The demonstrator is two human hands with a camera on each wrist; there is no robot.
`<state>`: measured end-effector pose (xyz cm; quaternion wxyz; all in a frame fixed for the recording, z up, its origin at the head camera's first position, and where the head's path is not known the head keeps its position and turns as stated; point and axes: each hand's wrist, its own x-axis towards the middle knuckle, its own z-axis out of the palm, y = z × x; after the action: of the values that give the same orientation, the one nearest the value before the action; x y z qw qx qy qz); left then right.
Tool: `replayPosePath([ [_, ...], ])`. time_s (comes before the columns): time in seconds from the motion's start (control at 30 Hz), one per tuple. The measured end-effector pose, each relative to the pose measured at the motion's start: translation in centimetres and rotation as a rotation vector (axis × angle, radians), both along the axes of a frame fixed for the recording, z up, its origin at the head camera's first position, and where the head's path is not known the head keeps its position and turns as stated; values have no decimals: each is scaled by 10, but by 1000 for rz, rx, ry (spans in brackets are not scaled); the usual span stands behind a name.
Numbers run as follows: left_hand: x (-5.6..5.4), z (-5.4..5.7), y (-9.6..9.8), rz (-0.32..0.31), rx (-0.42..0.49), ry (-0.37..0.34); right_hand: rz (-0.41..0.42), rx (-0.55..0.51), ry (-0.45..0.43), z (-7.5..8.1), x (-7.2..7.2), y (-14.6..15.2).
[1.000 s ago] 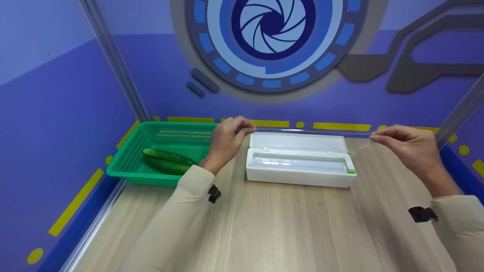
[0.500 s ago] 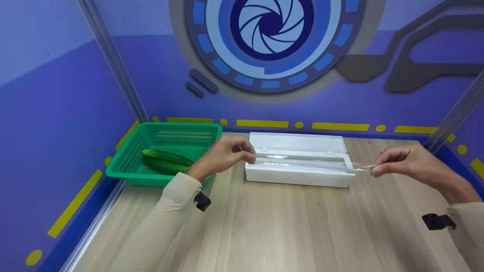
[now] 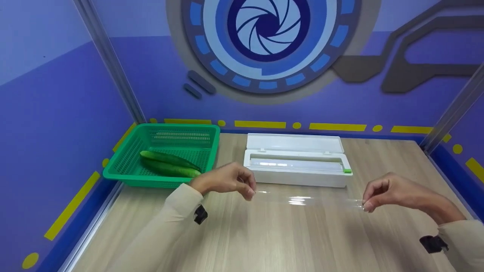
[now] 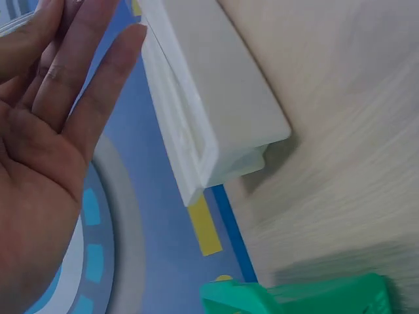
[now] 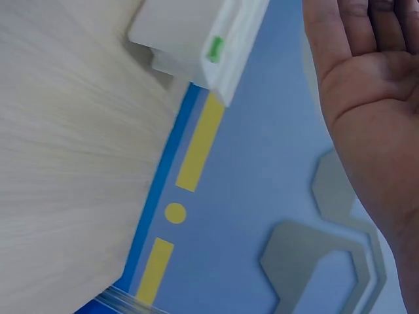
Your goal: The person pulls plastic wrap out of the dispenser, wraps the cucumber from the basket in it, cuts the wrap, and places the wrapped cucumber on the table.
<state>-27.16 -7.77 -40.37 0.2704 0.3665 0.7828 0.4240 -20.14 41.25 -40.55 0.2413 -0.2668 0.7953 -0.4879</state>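
Note:
A clear sheet of plastic wrap [image 3: 298, 200] stretches between both hands above the table, seen mainly by its glints. My left hand [image 3: 228, 180] pinches its left end between thumb and fingers. At the right end, my right hand [image 3: 397, 194] pinches it the same way. Just behind the sheet stands a white wrap dispenser box [image 3: 295, 178], its lid [image 3: 295, 142] tipped back. Inside lies a roll of plastic wrap [image 3: 295, 164], and a green slider [image 3: 347, 171] sits at the box's right end. In the right wrist view the fingertips are out of frame.
At the back left, a green plastic basket [image 3: 124, 175] holds dark green cucumbers [image 3: 170, 165]; my left wrist is close to its front right corner. Purple-blue panels [image 3: 151, 83] wall in the wooden table [image 3: 272, 241] at the back and sides.
Both hands have come down and toward me, from behind the box over to its near side, with the plastic wrap still stretched between them. Box and basket stay put.

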Motion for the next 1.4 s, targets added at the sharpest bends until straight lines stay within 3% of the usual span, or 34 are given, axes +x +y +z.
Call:
replayPosePath([
  [0.3,9,-36,7,-27,-148,54,34,73,-22,-35,8,-12],
  [0.43,13,-48,9,-56,-160,79,36,69,-46,-50,11,-13],
  [0.63,19,-64,9,-97,-160,106,15,78,9,-74,16,-18],
  [0.73,22,-76,10,-104,-201,189,-6,102,49,-86,19,-20],
  [1.0,31,-104,13,-120,-326,513,14,118,185,-110,25,-29],
  [1.13,34,-110,15,-115,-345,591,17,136,254,-116,28,-34],
  [1.23,35,-111,16,-100,-353,587,9,166,248,-116,29,-36],
  [1.4,37,-112,17,-43,-326,486,-48,207,206,-118,33,-40],
])
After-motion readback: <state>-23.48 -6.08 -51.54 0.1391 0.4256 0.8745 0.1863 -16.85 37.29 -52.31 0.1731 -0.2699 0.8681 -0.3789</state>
